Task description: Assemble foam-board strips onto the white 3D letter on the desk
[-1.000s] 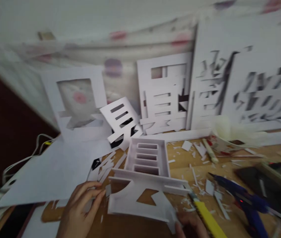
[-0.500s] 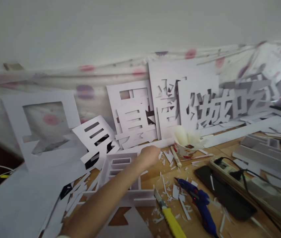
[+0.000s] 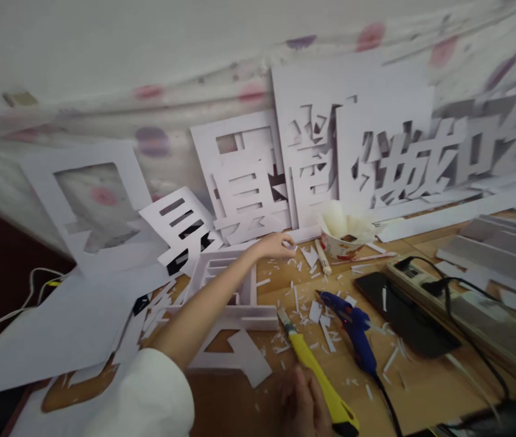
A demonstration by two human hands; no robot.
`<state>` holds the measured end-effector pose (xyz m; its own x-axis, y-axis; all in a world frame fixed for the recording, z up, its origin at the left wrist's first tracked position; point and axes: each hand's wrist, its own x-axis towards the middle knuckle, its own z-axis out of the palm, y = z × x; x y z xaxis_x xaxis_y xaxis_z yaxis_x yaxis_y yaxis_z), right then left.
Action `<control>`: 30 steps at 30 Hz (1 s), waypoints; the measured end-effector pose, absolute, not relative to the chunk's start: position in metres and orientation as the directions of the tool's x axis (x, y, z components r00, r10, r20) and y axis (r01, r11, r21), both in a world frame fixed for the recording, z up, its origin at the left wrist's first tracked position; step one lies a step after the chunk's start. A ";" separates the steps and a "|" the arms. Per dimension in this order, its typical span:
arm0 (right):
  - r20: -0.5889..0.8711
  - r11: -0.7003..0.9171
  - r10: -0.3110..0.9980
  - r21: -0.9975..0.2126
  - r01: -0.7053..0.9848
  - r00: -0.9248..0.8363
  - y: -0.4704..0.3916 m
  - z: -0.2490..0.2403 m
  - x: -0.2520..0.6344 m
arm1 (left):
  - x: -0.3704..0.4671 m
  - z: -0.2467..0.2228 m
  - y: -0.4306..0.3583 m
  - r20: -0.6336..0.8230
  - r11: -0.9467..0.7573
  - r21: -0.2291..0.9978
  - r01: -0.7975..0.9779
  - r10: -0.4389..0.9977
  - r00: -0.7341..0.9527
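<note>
My left hand [image 3: 278, 245] reaches forward over the table, fingers curled in a pinch. A small white scrap seems to show between the fingertips. Below that forearm sits a white foam-board letter form [image 3: 264, 317] with raised walls, partly hidden by the arm. My right hand [image 3: 306, 402] is low in the picture, dim and blurred, with its fingers folded together; what they may hold is hidden. Right beside it lies a yellow utility knife [image 3: 315, 367], blade pointing away. A blue glue gun [image 3: 353, 331] rests farther right, its cord running toward me.
Cut-out white boards [image 3: 249, 182] lean on the curtain behind. A paper bowl [image 3: 342, 243] and a glue stick [image 3: 322, 258] stand and lie near the scraps. At right are a black phone [image 3: 403, 309] and a power strip [image 3: 422, 291]. A white sheet [image 3: 57, 328] covers the left.
The view has tilted down, so things sit higher in the picture. My left hand's fingers show more clearly, and its white sleeve appears. My right hand has come in beside the knife.
</note>
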<state>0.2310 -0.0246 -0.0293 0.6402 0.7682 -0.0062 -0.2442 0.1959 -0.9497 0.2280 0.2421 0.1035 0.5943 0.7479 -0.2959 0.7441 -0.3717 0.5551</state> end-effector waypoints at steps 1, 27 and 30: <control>-0.020 0.212 0.763 -0.937 -0.279 0.646 -0.022 -0.031 0.231 | 0.217 0.111 0.234 -0.291 -0.364 0.608 0.706 0.724 0.625; 0.000 0.276 0.816 -0.878 -0.390 0.578 -0.015 -0.019 0.239 | 0.106 0.045 0.003 0.228 -0.488 0.423 0.763 0.873 0.432; 0.015 0.227 0.842 -0.917 -0.328 0.540 -0.014 -0.022 0.239 | 0.104 0.040 0.002 0.256 -0.478 0.433 0.765 0.878 0.404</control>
<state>0.2385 -0.0137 -0.0220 0.5399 0.8416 0.0153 -0.3275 0.2268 -0.9172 0.1037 0.0017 0.0405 0.4039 0.8783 0.2556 0.7647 -0.4776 0.4327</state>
